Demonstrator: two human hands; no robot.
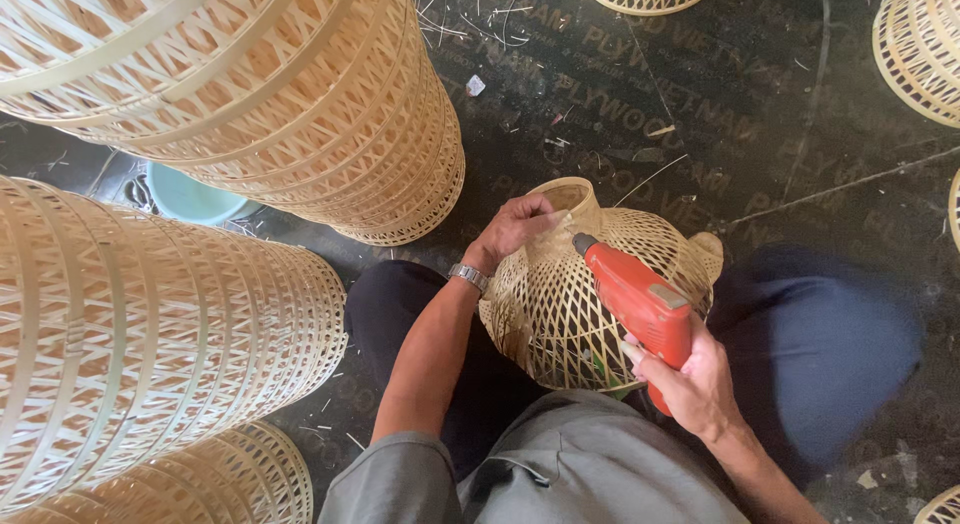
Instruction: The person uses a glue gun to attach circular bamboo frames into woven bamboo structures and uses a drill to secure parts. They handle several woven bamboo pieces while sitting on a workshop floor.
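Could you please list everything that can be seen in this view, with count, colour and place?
woven basket: one, pale straw, on the person's lap at centre.
power drill: one, red-orange, tip against the basket's upper part.
basket stacks: at least three, pale straw, filling the left side.
other baskets: several partly in view, pale straw, at the top and right edges.
bowl: one, light blue, between the stacks at left.
floor boards: dark, littered with thin strips.
wristwatch: one, silver, on the left wrist.
left hand: gripping the basket's neck.
right hand: holding the drill.
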